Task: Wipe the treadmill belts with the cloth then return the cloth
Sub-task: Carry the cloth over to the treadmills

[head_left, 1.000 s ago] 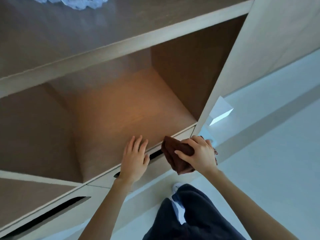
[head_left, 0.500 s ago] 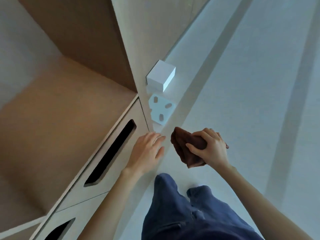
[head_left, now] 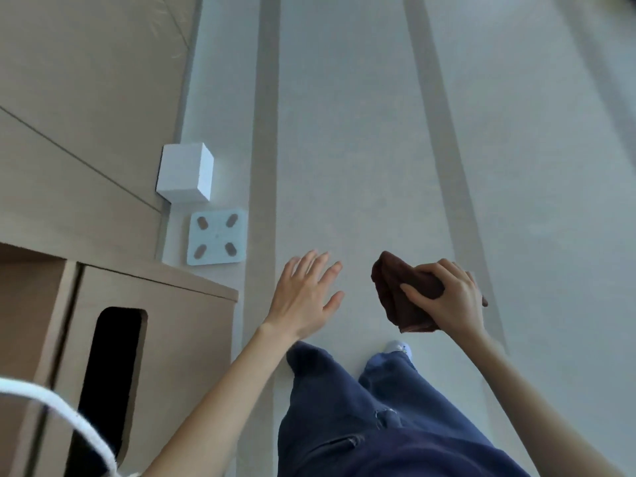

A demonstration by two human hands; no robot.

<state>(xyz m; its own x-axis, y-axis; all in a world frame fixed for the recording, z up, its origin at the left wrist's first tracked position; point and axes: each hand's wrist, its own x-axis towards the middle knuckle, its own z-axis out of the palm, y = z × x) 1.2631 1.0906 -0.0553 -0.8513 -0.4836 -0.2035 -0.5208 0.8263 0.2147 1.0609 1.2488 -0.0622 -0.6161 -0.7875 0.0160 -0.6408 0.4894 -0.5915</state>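
A dark brown cloth (head_left: 395,294), bunched up, hangs from my right hand (head_left: 447,297), whose fingers and thumb curl round it above the pale floor. My left hand (head_left: 306,297) hovers to the left of it with fingers spread and straight, holding nothing. No treadmill belt shows in this view.
A wooden cabinet (head_left: 155,321) with a dark slot handle (head_left: 110,373) stands at the left. A white cube (head_left: 186,173) and a flat white bathroom scale (head_left: 217,242) lie on the floor beside it. My legs in blue trousers (head_left: 361,407) fill the bottom centre. A white cord (head_left: 69,418) crosses the lower left corner.
The view has swung right, away from the open cabinet shelf toward the floor. My left hand has left the cabinet edge and now hovers free. My right hand still grips the cloth.
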